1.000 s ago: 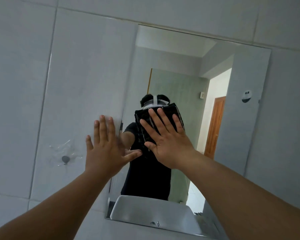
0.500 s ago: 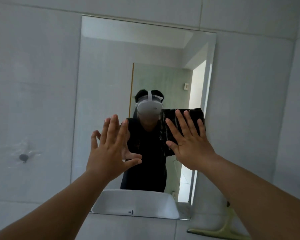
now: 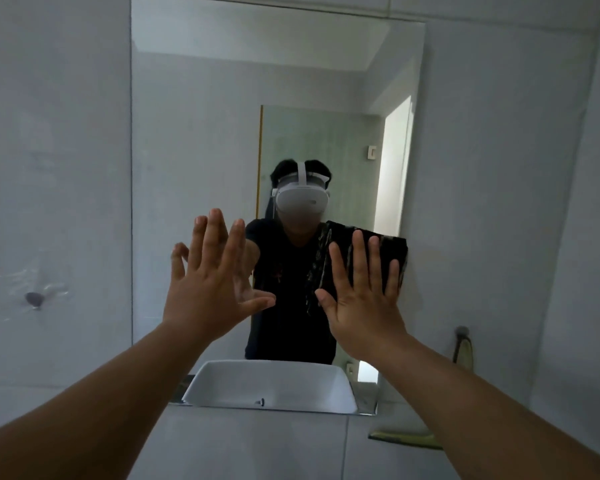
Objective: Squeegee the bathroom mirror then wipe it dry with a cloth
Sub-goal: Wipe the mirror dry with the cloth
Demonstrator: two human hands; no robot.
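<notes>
The bathroom mirror [image 3: 194,140] hangs on the tiled wall straight ahead. My right hand [image 3: 361,299] lies flat, fingers spread, and presses a dark patterned cloth [image 3: 340,251] against the glass near the mirror's right edge. My left hand [image 3: 212,285] is raised with fingers spread in front of the mirror's middle-left; I cannot tell whether it touches the glass. It holds nothing. A yellow-green squeegee [image 3: 406,439] hangs on the wall at the lower right, its handle [image 3: 464,351] on a wall hook [image 3: 461,330].
The mirror reflects a person in a black shirt wearing a white headset, a white sink [image 3: 271,382] and a doorway. A small dark wall hook [image 3: 33,298] sits on the left tiles. Pale grey tiles surround the mirror.
My right hand has slid the cloth from the mirror's middle to its right edge. The view has swung right, bringing the squeegee into sight. My left hand has shifted from the mirror's left edge inward.
</notes>
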